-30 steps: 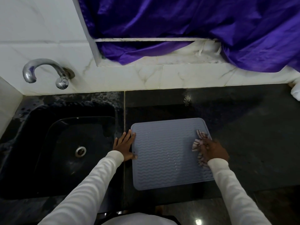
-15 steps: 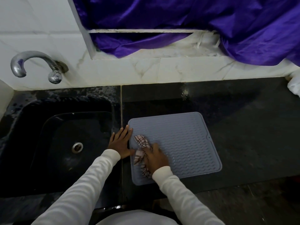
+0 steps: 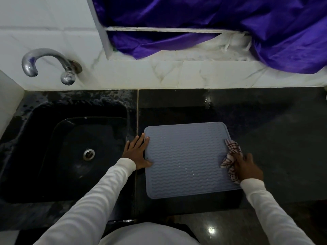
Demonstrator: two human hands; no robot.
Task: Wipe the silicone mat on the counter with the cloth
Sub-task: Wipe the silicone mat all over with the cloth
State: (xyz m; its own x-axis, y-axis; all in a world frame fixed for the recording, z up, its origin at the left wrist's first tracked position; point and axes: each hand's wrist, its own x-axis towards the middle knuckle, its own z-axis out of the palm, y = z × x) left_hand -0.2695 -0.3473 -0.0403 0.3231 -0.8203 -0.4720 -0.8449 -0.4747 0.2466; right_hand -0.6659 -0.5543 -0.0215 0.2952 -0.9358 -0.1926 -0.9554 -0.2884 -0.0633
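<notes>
A grey silicone mat (image 3: 187, 160) with a wavy ribbed surface lies flat on the dark counter (image 3: 274, 138), just right of the sink. My left hand (image 3: 137, 152) rests flat on the mat's left edge, fingers straight and spread. My right hand (image 3: 246, 167) grips a crumpled checked cloth (image 3: 231, 155) at the mat's right edge, and the cloth sticks out ahead of the fingers onto the mat and its rim.
A black sink (image 3: 70, 152) with a metal drain (image 3: 88, 154) lies to the left, a chrome tap (image 3: 49, 65) above it on the white tiled wall. Purple fabric (image 3: 230, 29) hangs over the ledge behind. The counter's front edge runs close below the mat.
My right hand has swept the cloth from the mat's left side across to its right edge. My left hand has stayed on the left edge.
</notes>
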